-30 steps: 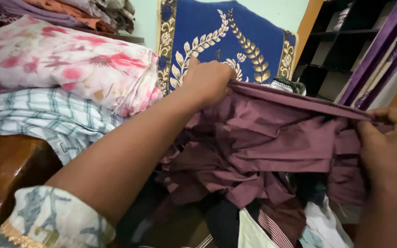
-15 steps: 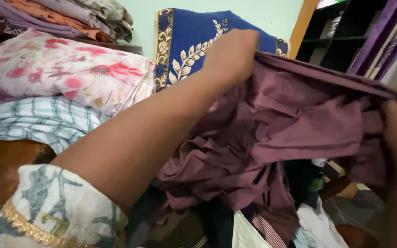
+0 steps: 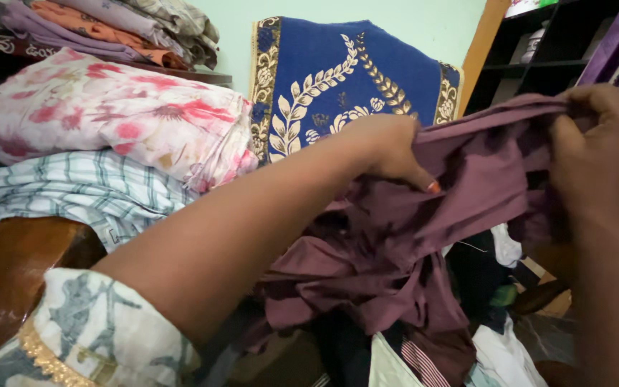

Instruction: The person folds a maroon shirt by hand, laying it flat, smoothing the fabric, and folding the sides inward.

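Note:
A maroon garment (image 3: 381,244) hangs crumpled in front of me, lifted off a heap of mixed clothes (image 3: 496,344). My left hand (image 3: 385,147) grips its upper edge near the middle, fingers curled into the cloth. At the upper right, my right hand (image 3: 600,140) pinches the same edge, bunching it. The cloth between the two hands is slack and folded. My left arm, in a short floral sleeve with gold trim, crosses the lower left.
Folded bedding lies stacked at the left: a pink floral bundle (image 3: 116,115) over a checked cloth (image 3: 73,193). A blue rug with gold leaf pattern (image 3: 338,72) leans on the wall. Dark shelves (image 3: 539,57) stand at the right, a brown wooden surface (image 3: 16,265) at the lower left.
My hands have come closer together along the garment's top edge. The left hand dropped lower and the right hand rose into view, so the stretched edge has gone slack.

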